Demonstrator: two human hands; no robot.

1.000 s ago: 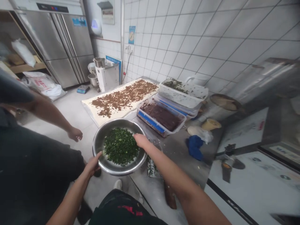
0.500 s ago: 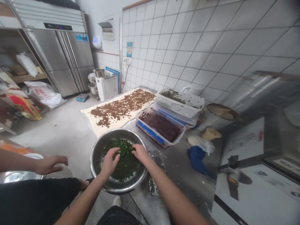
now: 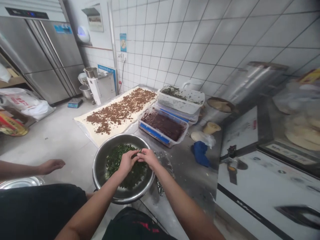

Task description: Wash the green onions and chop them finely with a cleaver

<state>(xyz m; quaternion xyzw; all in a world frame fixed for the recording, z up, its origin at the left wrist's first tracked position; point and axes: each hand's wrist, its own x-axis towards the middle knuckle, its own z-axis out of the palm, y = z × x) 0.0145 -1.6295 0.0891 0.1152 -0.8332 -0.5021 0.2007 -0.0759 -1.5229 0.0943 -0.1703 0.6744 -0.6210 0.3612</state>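
Note:
A steel bowl (image 3: 98,176) sits before me, with finely chopped dark green leaves (image 3: 116,156) inside. My left hand (image 3: 128,161) is over the right half of the bowl, thumb and fingers pinched together. Meeting it fingertip to fingertip is my right hand (image 3: 148,158), also closed in a pinch above the leaves. Whatever may lie between the fingertips is too small or hidden to make out. Beyond the bowl, a pale dough sheet (image 3: 96,135) lies on the table, strewn with brown crumbly filling (image 3: 117,111).
Right of the dough stand a clear tub with dark paste (image 3: 165,126) and a tub with chopped greens (image 3: 180,96). A blue cloth (image 3: 200,154) lies further right, near a white appliance (image 3: 265,180). At left, a co-worker's hand (image 3: 52,166) hangs over a metal basin (image 3: 22,182).
My hands were apart with curled, spread fingers over the bowl; now their fingertips meet in pinches. The view has turned right. The co-worker's hand has drawn its fingers closer together.

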